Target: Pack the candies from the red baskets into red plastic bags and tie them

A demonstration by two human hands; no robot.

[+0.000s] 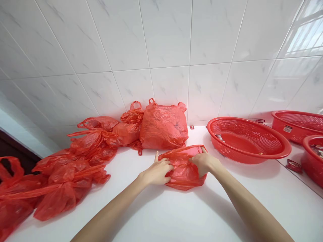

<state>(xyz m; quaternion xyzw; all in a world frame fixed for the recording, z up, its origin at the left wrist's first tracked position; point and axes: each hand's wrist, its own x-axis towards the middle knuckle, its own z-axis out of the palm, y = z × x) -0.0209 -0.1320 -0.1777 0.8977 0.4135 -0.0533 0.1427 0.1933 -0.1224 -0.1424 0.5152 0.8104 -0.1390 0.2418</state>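
A thin red plastic carrier bag (183, 171) lies flattened and crumpled on the white counter (227, 208), directly in front of me. My left hand (157, 171) grips its left side, with the thumb raised beside the bag's edge. My right hand (204, 162) holds the bag's upper right part, with the fingers curled over it. Part of the bag is hidden beneath both hands.
A stuffed red bag (164, 127) stands against the white tiled wall (166, 40), with a smaller tied bag (124, 132) beside it. Several loose red bags (63, 181) are heaped at the left. Red perforated basins (246, 139) stand at the right.
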